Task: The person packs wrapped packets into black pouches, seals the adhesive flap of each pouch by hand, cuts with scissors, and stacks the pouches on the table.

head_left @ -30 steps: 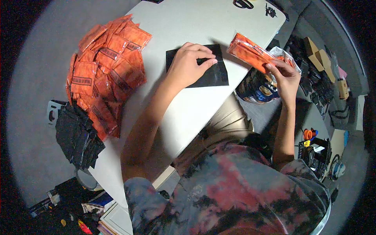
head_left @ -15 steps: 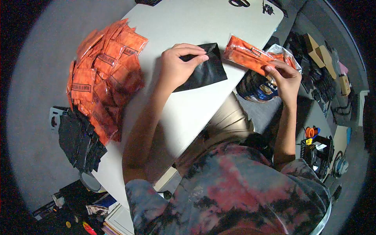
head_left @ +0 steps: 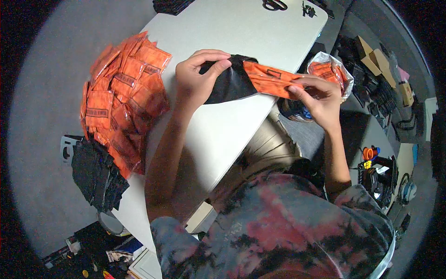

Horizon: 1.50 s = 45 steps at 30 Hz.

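The orange packet [head_left: 269, 84] I am watching hangs over the near right edge of the white table [head_left: 223, 130], with its long axis running almost crosswise in my view. Its far end points left, slightly raised in the view, toward the left hand, and the other end lies in the right hand [head_left: 320, 97]. A small dark rectangle is printed near its upper long side. I have that right grip closed on the packet, thumb below and fingers above, pinching it at the end.

The packet's left end meets the right side of a black pouch [head_left: 234, 84]; from here I cannot tell whether it has entered the pouch or only overlaps it. The left hand [head_left: 193, 83] pinches the pouch's upper part between thumb and fingers, so the pouch spans the gap between that hand and the packet.

Further out, to the left, I have a heap of orange packets [head_left: 125, 97] along the table's edge, labels facing several ways, and just below it a stack of black pouches [head_left: 98, 172]. Behind the right hand, beyond the table edge, an open bag [head_left: 347, 81] holds more orange packets. At the table's far end I make out a black looped item [head_left: 275, 5]. Cardboard boxes [head_left: 367, 53] stand farther right.
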Available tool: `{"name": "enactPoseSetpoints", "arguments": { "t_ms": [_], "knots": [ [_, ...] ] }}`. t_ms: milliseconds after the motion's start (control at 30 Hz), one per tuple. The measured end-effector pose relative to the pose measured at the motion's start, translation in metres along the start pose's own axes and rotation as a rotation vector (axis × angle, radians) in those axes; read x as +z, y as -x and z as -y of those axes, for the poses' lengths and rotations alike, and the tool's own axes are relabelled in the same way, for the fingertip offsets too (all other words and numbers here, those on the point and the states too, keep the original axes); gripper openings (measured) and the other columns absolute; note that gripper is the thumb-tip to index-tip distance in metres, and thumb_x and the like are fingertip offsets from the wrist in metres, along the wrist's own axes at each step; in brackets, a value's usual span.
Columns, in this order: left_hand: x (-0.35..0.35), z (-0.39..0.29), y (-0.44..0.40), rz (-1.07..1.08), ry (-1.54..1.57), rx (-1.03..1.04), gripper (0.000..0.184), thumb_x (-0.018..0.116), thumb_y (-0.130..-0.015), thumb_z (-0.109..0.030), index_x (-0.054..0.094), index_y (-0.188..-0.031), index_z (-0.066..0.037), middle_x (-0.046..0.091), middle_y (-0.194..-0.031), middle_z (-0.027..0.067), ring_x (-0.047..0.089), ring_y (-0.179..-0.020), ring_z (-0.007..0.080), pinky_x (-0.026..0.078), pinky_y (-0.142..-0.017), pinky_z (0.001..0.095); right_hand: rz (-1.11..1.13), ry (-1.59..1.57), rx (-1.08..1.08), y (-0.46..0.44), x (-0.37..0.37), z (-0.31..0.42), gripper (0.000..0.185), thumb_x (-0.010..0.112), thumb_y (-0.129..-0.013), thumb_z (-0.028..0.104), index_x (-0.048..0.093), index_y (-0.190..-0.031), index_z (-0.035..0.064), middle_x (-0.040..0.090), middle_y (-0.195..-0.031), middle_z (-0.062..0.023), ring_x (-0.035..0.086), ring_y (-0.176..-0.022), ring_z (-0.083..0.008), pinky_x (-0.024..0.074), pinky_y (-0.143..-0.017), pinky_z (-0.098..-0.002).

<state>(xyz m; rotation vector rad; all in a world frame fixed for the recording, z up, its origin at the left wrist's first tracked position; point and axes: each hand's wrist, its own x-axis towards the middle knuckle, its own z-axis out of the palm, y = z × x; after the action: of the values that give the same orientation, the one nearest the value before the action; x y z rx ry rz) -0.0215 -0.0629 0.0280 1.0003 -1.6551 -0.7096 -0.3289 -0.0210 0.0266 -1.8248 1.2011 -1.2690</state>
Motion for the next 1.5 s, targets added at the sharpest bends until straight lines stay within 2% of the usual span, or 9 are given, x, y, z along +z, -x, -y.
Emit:
{"name": "enactPoseSetpoints", "arguments": {
  "t_ms": [167,333,700,900,1067,1200,1333,1367,1500],
  "knots": [
    [-0.005,-0.013,-0.003,0.055,-0.170,0.186,0.011,0.076,-0.089,0.003,0.077,-0.099,0.001,0.076,-0.112,0.0126,0.070,-0.111,0.0234,0.054,-0.102,0.0347,-0.017,0.019,0.004,-0.002,0.011,0.009,0.015,0.085,-0.083,0.011,0.080,-0.091,-0.0002,0.079,-0.095,-0.0151,0.076,-0.089,-0.0219,0.0576,-0.082,-0.0315],
    [-0.001,-0.030,-0.003,0.097,-0.173,0.135,0.010,0.079,-0.087,-0.003,0.078,-0.097,-0.001,0.077,-0.110,0.0113,0.071,-0.108,0.0229,0.053,-0.100,0.0336,0.017,0.187,-0.364,-0.012,0.021,0.022,0.015,0.084,-0.082,0.008,0.078,-0.091,-0.0015,0.078,-0.101,-0.0156,0.077,-0.087,-0.0262,0.0598,-0.081,-0.0338],
    [0.009,-0.029,0.000,-0.035,-0.287,0.360,0.011,0.082,-0.083,-0.008,0.080,-0.093,-0.006,0.078,-0.100,0.0077,0.072,-0.097,0.0228,0.056,-0.088,0.0349,0.070,0.057,-0.255,-0.034,0.058,0.025,0.014,0.082,-0.083,0.006,0.079,-0.095,-0.0010,0.076,-0.109,-0.0156,0.077,-0.093,-0.0228,0.0614,-0.079,-0.0312],
    [-0.005,-0.031,-0.001,0.002,-0.371,0.333,0.011,0.082,-0.083,-0.005,0.080,-0.094,-0.004,0.078,-0.100,0.0094,0.074,-0.096,0.0232,0.057,-0.088,0.0348,-0.003,-0.033,-0.281,-0.047,0.072,0.012,0.016,0.083,-0.081,0.004,0.080,-0.096,0.0022,0.072,-0.094,-0.0111,0.072,-0.079,-0.0193,0.0598,-0.075,-0.0285],
    [0.000,-0.021,0.002,-0.026,-0.328,0.204,0.011,0.082,-0.084,-0.006,0.079,-0.094,-0.002,0.078,-0.100,0.0107,0.075,-0.093,0.0239,0.058,-0.087,0.0347,0.147,0.026,-0.196,-0.048,0.085,0.003,0.017,0.083,-0.077,0.002,0.079,-0.093,0.0007,0.068,-0.089,-0.0110,0.066,-0.076,-0.0167,0.0530,-0.064,-0.0304],
    [-0.002,-0.016,0.003,-0.011,-0.390,0.191,0.010,0.080,-0.087,-0.010,0.080,-0.095,-0.003,0.078,-0.101,0.0119,0.075,-0.095,0.0252,0.058,-0.088,0.0352,0.486,-0.052,-0.264,-0.059,0.078,-0.004,0.020,0.077,-0.083,0.002,0.076,-0.103,-0.0008,0.068,-0.089,-0.0117,0.067,-0.085,-0.0220,0.0537,-0.079,-0.0336],
    [-0.018,-0.002,-0.004,0.069,-0.596,0.173,0.024,0.068,-0.099,-0.023,0.077,-0.113,-0.007,0.075,-0.114,0.0139,0.069,-0.111,0.0312,0.051,-0.102,0.0403,0.545,-0.089,-0.202,-0.064,0.066,-0.007,0.018,0.073,-0.093,0.010,0.075,-0.106,-0.0016,0.072,-0.098,-0.0112,0.067,-0.089,-0.0193,0.0530,-0.082,-0.0326],
    [-0.021,0.003,-0.006,0.068,-0.601,0.173,0.024,0.068,-0.099,-0.023,0.077,-0.113,-0.007,0.075,-0.114,0.0139,0.069,-0.111,0.0312,0.051,-0.102,0.0403,0.484,-0.147,-0.063,-0.058,0.065,-0.005,0.031,0.067,-0.102,0.026,0.075,-0.103,-0.0042,0.069,-0.089,-0.0063,0.061,-0.080,-0.0122,0.0497,-0.072,-0.0280],
    [-0.019,0.021,-0.001,0.209,-0.762,0.098,0.040,0.061,-0.102,-0.037,0.068,-0.132,-0.011,0.069,-0.129,0.0146,0.063,-0.120,0.0353,0.045,-0.109,0.0444,0.417,-0.048,0.250,-0.050,0.070,0.006,0.059,0.055,-0.106,0.052,0.075,-0.092,-0.0026,0.059,-0.070,-0.0013,0.052,-0.070,-0.0098,0.0433,-0.064,-0.0263]
  ]
}}
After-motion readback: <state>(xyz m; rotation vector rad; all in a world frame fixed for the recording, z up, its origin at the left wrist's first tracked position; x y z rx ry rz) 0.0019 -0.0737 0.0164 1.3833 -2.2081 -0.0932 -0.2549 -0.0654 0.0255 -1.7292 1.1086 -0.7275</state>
